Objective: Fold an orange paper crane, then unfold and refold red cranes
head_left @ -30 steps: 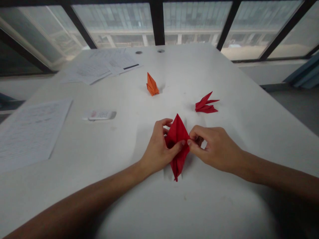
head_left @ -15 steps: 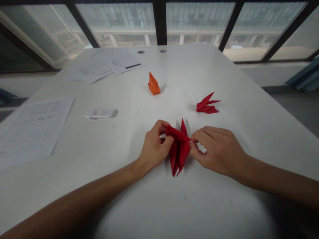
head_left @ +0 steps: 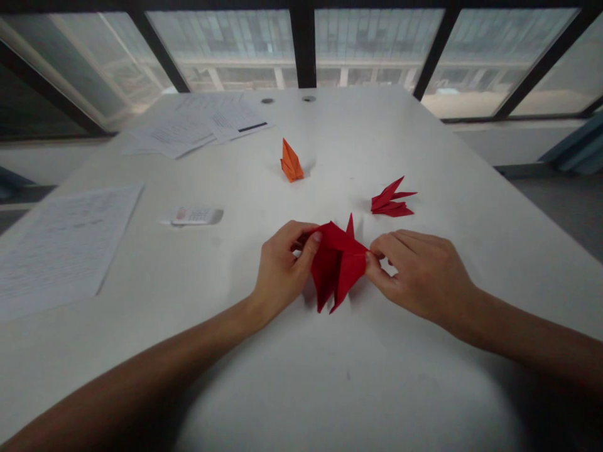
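**A:** Where's the work on the bench [head_left: 377, 383]?

**B:** Near the middle, a folded red paper [head_left: 340, 263] with pointed flaps is held up between both hands.

**A:** How do the hands have it?

**B:** The left hand [head_left: 282, 267] is at its left side, with the left fingers [head_left: 301, 235] curled closed around that edge. The right hand [head_left: 419, 276] is at its right corner, with the right fingers [head_left: 391, 248] pinching that corner nearly shut.

**A:** What else is around that folded red paper?

**B:** Just beyond it and to the right sits a smaller red origami figure [head_left: 391, 201]. Farther off and to the left stands an orange origami figure [head_left: 291, 162], upright on its base. Beyond it and to the left lies a small white keypad device [head_left: 193, 216]. Printed sheets [head_left: 70, 248] lie well to the left, and a pile of papers [head_left: 198, 119] lies at the far end.
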A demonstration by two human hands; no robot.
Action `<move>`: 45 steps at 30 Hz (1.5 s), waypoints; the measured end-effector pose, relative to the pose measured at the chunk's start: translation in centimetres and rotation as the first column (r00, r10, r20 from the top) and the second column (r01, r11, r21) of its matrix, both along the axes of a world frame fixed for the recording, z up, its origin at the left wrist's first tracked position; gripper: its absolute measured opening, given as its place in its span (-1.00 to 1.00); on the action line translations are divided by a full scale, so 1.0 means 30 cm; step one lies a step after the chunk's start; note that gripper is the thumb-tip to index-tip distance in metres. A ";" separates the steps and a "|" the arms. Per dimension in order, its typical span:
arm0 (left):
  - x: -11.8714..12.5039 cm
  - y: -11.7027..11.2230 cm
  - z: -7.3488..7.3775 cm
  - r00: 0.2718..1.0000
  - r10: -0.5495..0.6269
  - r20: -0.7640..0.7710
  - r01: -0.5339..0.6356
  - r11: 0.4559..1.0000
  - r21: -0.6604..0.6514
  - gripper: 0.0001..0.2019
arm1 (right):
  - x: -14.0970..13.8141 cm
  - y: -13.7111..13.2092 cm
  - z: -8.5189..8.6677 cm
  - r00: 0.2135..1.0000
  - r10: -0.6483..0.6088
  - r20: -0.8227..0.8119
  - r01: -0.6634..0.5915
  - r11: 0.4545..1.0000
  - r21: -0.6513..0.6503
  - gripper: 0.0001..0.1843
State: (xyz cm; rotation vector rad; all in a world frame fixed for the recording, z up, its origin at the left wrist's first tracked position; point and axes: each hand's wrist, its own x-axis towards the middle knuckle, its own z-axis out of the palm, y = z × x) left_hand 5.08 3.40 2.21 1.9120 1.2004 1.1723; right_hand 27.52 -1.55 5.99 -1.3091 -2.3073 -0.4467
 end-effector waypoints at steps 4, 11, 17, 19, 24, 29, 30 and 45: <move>-0.004 0.007 0.001 0.999 0.022 0.024 -0.021 0.999 -0.048 -0.83 | 0.027 0.042 0.005 0.983 -0.142 -0.116 0.114 0.969 -0.218 -0.90; 0.004 -0.004 0.024 0.999 0.051 -0.019 -0.052 0.997 -0.048 -0.84 | 0.035 0.084 -0.019 0.923 -0.208 -0.323 0.032 0.879 -0.475 -0.82; 0.006 -0.001 0.006 0.996 -0.072 0.058 0.077 0.993 -0.092 -0.80 | 0.042 0.094 -0.049 0.914 -0.156 -0.375 -0.086 0.828 -0.554 -0.73; 0.002 0.003 0.002 0.984 -0.153 0.090 0.162 0.982 -0.102 -0.71 | 0.049 0.100 -0.057 0.892 -0.126 -0.435 -0.139 0.839 -0.526 -0.69; -0.024 0.019 0.005 0.978 -0.167 0.128 0.178 0.981 -0.081 -0.69 | 0.069 0.129 -0.091 0.740 -0.135 -0.658 -0.259 0.846 -0.465 -0.64; -0.042 0.026 -0.004 0.928 -0.237 0.287 0.288 0.945 -0.154 -0.81 | 0.072 0.140 -0.132 0.629 -0.105 -0.770 -0.292 0.886 -0.360 -0.74; -0.039 0.026 -0.008 0.915 -0.227 0.335 0.303 0.933 -0.195 -0.83 | 0.071 0.137 -0.137 0.626 -0.091 -0.774 -0.289 0.895 -0.340 -0.75; -0.008 0.037 -0.043 0.708 -0.104 0.699 0.564 0.679 -0.470 -0.72 | 0.040 0.099 -0.182 0.313 -0.245 -0.918 -0.605 0.693 -0.392 -0.62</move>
